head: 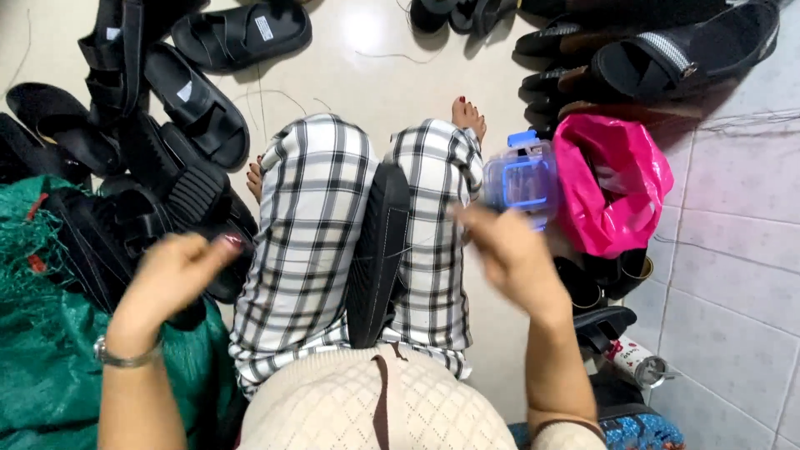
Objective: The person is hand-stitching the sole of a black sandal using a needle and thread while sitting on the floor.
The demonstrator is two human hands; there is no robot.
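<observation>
A black sandal sole (379,250) stands on edge, wedged between my knees in checked trousers. My left hand (171,275) is raised over the left pile of sandals, fingers pinched together; whether it holds anything I cannot tell. My right hand (508,250) is blurred, lifted to the right of my right knee, near a clear box with a blue lid (523,177). A faint thread seems to run from the sole toward the right hand, though I cannot be sure.
Black sandals (179,100) are heaped at the left and top left, more black sandals (658,50) at the top right. A green mesh sack (50,367) lies at lower left. A pink plastic bag (612,183) sits at the right on the tiled floor (733,275).
</observation>
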